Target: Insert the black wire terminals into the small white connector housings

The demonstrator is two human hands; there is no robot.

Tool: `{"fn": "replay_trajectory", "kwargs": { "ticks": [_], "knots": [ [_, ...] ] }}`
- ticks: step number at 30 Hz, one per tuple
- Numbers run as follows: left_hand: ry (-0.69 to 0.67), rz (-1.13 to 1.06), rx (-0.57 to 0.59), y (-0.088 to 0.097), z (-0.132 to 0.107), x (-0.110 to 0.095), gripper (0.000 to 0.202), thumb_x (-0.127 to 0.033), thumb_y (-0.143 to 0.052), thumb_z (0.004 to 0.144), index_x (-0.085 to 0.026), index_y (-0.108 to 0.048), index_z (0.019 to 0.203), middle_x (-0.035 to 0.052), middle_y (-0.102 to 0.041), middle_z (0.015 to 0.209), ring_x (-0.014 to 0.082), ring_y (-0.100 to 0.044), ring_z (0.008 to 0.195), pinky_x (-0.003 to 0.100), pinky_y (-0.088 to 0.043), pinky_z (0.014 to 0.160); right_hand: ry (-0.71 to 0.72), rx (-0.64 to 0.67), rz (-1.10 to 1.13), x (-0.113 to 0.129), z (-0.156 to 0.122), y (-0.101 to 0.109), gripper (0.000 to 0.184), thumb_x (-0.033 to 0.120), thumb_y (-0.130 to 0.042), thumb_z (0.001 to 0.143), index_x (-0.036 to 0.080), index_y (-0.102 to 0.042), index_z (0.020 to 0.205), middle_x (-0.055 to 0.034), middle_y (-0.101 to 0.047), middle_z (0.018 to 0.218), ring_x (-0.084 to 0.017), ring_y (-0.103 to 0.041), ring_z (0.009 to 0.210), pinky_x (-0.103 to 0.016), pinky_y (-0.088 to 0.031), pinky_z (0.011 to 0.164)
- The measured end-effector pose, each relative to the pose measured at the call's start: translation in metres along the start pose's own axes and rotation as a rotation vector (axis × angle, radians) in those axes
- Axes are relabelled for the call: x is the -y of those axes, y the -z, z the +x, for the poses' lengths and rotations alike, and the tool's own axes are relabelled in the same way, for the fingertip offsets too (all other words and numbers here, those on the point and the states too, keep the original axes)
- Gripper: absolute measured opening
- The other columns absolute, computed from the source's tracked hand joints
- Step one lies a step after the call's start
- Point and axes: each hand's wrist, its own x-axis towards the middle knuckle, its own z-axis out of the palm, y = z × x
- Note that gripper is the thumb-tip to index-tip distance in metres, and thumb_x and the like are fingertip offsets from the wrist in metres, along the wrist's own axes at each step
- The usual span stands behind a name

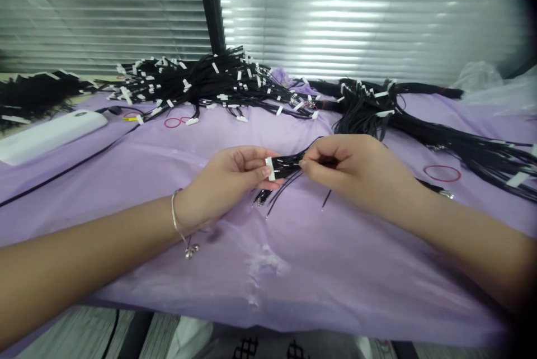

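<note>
My left hand (235, 171) pinches a white connector (271, 169) between thumb and fingers. From its right side runs a row of black wires (289, 164). My right hand (348, 163) is closed, thumb and forefinger pressed together on these wires a short way from the connector. Which wire the fingertips grip cannot be made out. Several loose wire ends (263, 197) with small metal tips hang below the connector, just above or on the purple cover.
A purple cover (327, 275), torn near the front, lies over the table. Behind are a large heap of black cables with white connectors (201, 82) and another bundle (364, 107) on the right. A white device (54, 134) and red rubber bands (442, 173) lie around.
</note>
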Motion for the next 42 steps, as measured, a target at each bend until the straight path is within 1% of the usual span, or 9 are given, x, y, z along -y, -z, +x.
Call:
{"fn": "replay_trajectory", "kwargs": {
  "ticks": [6,11,14,20,27,31,35,38,42],
  "knots": [
    [-0.015,0.032,0.001,0.000,-0.001,0.000,0.023,-0.019,-0.062,0.078,-0.016,-0.062,0.100,0.0011,-0.068,0.084,0.0116,-0.065,0.079,0.025,-0.052,0.082,0.041,-0.003,-0.041,-0.001,-0.001,-0.001,0.013,0.018,-0.053,0.073,0.018,-0.061,0.063,0.0038,-0.058,0.057,-0.007,-0.048,0.051,-0.020,-0.035,0.046],
    [0.024,0.011,0.003,-0.001,0.000,-0.001,0.023,-0.016,-0.063,0.077,-0.014,-0.062,0.100,0.0023,-0.069,0.088,0.0099,-0.066,0.077,0.022,-0.052,0.080,0.130,-0.037,-0.040,-0.001,0.000,-0.002,0.011,0.015,-0.054,0.073,0.018,-0.062,0.065,0.0029,-0.060,0.061,-0.007,-0.051,0.054,-0.019,-0.037,0.049],
    [0.037,-0.001,0.002,-0.001,0.000,0.000,0.024,-0.015,-0.064,0.077,-0.015,-0.062,0.101,0.0027,-0.069,0.089,0.0101,-0.066,0.077,0.023,-0.052,0.081,0.150,-0.033,-0.042,-0.001,0.000,-0.004,0.011,0.015,-0.054,0.075,0.017,-0.063,0.068,0.0016,-0.061,0.063,-0.008,-0.052,0.055,-0.020,-0.038,0.051],
    [0.089,-0.001,0.014,0.002,0.000,0.003,0.028,-0.017,-0.064,0.077,-0.012,-0.061,0.104,0.0073,-0.069,0.096,0.0119,-0.066,0.081,0.024,-0.051,0.082,0.185,-0.018,-0.057,-0.003,0.000,-0.012,0.013,0.015,-0.053,0.078,0.015,-0.064,0.073,-0.0008,-0.062,0.068,-0.010,-0.053,0.061,-0.023,-0.040,0.059],
    [0.099,-0.042,0.016,0.001,0.003,0.002,0.024,-0.013,-0.065,0.075,-0.012,-0.063,0.098,0.0052,-0.069,0.092,0.0109,-0.066,0.079,0.024,-0.052,0.080,0.236,0.036,-0.070,-0.003,0.000,-0.021,0.012,0.012,-0.053,0.078,0.014,-0.063,0.072,-0.0013,-0.060,0.067,-0.010,-0.052,0.060,-0.022,-0.039,0.058],
    [0.094,-0.050,0.013,0.000,0.003,0.001,0.022,-0.012,-0.065,0.074,-0.011,-0.063,0.096,0.0038,-0.069,0.086,0.0094,-0.065,0.075,0.022,-0.052,0.078,0.239,-0.024,-0.011,-0.001,-0.002,-0.017,0.012,0.015,-0.052,0.080,0.013,-0.063,0.076,-0.0021,-0.061,0.071,-0.010,-0.052,0.063,-0.023,-0.040,0.061],
    [0.087,-0.063,0.032,0.000,0.002,0.001,0.021,-0.011,-0.064,0.075,-0.011,-0.062,0.096,0.0039,-0.068,0.087,0.0093,-0.065,0.077,0.021,-0.052,0.077,0.346,-0.028,-0.044,-0.004,-0.002,-0.016,0.014,0.024,-0.055,0.081,0.012,-0.063,0.082,-0.0046,-0.059,0.075,-0.012,-0.052,0.067,-0.025,-0.042,0.062],
    [0.096,-0.072,0.037,0.000,0.003,0.001,0.023,-0.008,-0.064,0.073,-0.011,-0.061,0.096,0.0040,-0.068,0.086,0.0105,-0.065,0.077,0.022,-0.052,0.078,0.414,-0.049,-0.114,-0.008,-0.002,-0.022,0.014,0.021,-0.053,0.083,0.013,-0.065,0.085,-0.0050,-0.057,0.075,-0.013,-0.052,0.067,-0.025,-0.042,0.061],
    [0.106,-0.072,0.010,-0.001,0.003,0.002,0.020,-0.008,-0.063,0.074,-0.011,-0.063,0.094,0.0030,-0.068,0.080,0.0104,-0.065,0.074,0.024,-0.052,0.080,0.468,-0.066,-0.207,-0.011,-0.001,-0.031,0.019,0.017,-0.046,0.086,0.011,-0.064,0.086,-0.0071,-0.056,0.076,-0.016,-0.052,0.071,-0.028,-0.043,0.063]
  ]
}}
